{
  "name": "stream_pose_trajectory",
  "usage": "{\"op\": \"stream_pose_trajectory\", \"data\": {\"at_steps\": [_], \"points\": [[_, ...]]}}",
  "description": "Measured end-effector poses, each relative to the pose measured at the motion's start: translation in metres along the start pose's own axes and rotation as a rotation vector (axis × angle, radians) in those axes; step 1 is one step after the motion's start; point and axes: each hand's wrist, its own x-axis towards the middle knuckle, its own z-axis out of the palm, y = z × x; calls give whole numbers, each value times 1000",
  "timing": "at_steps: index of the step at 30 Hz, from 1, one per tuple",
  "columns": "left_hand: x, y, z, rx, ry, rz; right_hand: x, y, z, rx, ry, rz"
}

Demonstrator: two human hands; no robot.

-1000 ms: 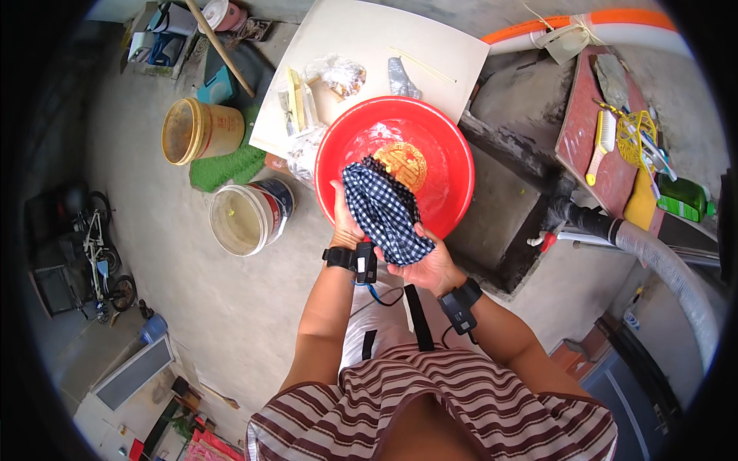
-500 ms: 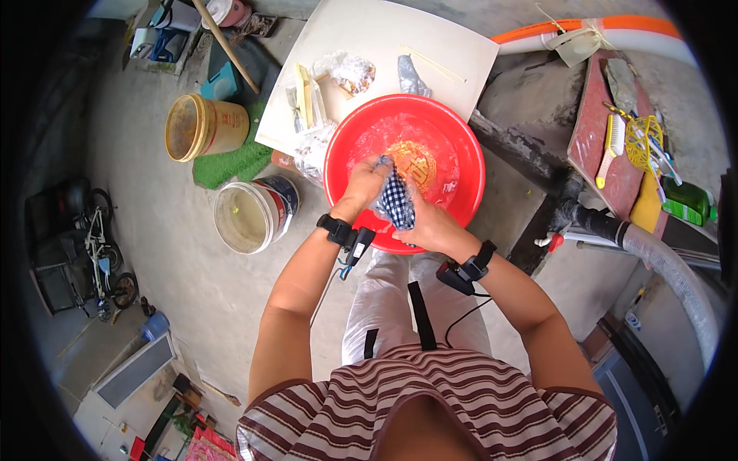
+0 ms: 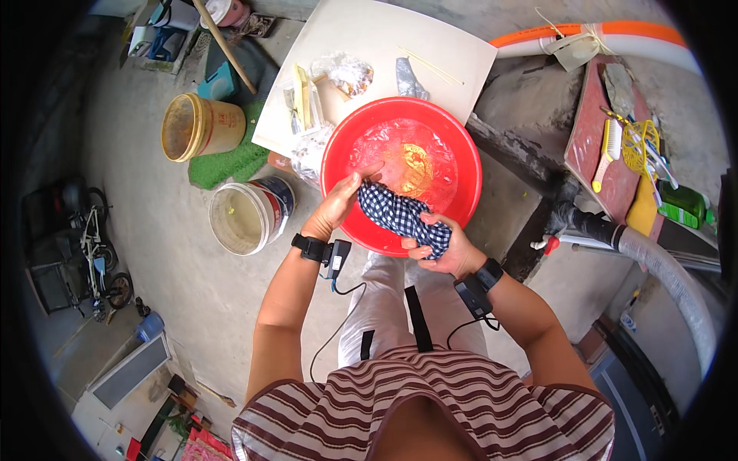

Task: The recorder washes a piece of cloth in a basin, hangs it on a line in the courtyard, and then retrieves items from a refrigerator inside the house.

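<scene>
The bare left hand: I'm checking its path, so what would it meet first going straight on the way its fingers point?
Probably the far inner wall of the round red plastic basin; depth is unclear, so the left hand might dip into the clear water first.

Gold emblem [image 3: 416,170] inside red basin [image 3: 476,165]

the checked bundle [image 3: 396,211] is matt cloth, creased all over. the red basin [image 3: 477,177] is smooth, glossy plastic, and the water [image 3: 369,146] in it glints. the table [image 3: 369,38] looks smooth. the clear bag [image 3: 355,77] is shiny, crinkled plastic; the yellowish bucket [image 3: 224,129], dull scuffed plastic; the green mat [image 3: 231,165] rough, grass-like; the floor [image 3: 177,284] matt concrete.
</scene>
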Motion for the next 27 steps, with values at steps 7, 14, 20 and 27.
{"op": "stream_pose_trajectory", "data": {"at_steps": [7, 14, 20, 27], "points": [[-2, 23, 35, -554, -251, 400, -3, 30, 24, 415, -344, 52], [-11, 25, 59, -633, 225, 185, -1, 19, 25, 254, -371, -98], [4, 31, 42, -524, 313, -125, 3, 0, 36, -654, 80, -230], [22, 3, 40, 4, 386, -217, 29, -10, 2, -1613, 472, -439]]}}
